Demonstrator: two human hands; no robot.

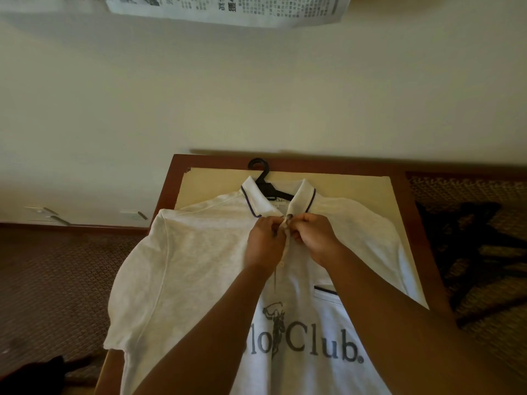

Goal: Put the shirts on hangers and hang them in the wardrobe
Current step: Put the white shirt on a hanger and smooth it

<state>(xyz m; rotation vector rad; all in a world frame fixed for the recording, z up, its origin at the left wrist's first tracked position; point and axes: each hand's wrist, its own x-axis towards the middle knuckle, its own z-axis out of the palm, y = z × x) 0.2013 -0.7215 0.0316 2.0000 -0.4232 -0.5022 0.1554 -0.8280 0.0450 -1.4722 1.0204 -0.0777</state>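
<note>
One white polo shirt (199,252) is lying face up on the bench (410,212), with one black plastic hanger (263,181) sitting inside its collar and the hook poking out past it. Two hands are meeting at the button placket: the left hand (263,240) and the right hand (316,238) are each pinching the fabric just below the collar, both grips grasping the shirt. The chest print is reading "lo Club." under a polo-rider figure. One newspaper sheet (228,8) is hanging on the wall, its print too blurred to read.
</note>
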